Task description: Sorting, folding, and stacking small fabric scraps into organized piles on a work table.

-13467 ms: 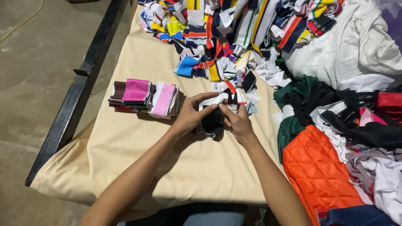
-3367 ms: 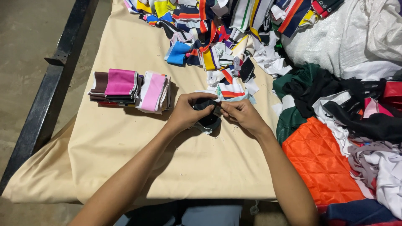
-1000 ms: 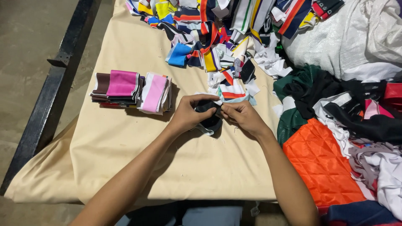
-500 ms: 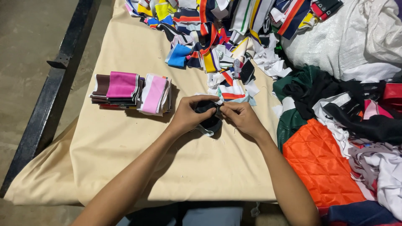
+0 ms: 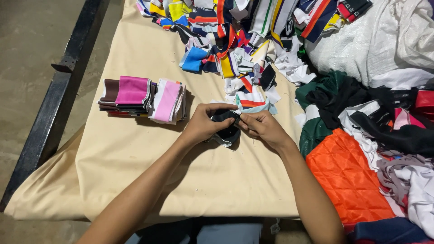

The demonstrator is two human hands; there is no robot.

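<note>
My left hand [image 5: 204, 123] and my right hand [image 5: 261, 128] meet over the middle of a table covered in beige cloth [image 5: 135, 167]. Both pinch a small black fabric piece [image 5: 226, 129] with a pale edge, held just above the cloth. The fingers hide most of it. To the left lie two neat stacks of folded fabric strips, one topped with magenta [image 5: 129, 95] and one pink and white [image 5: 168, 101].
A heap of loose coloured fabric strips [image 5: 235, 40] fills the far side. Clothing piles lie on the right: an orange quilted piece [image 5: 348, 176], dark green and black garments [image 5: 343, 95], a white sack [image 5: 375, 40]. A black metal rail [image 5: 54, 113] runs along the left edge above the concrete floor.
Both hands stay at the same spot, fingers shifting slightly on the black piece. The stacks and heaps are unchanged.
</note>
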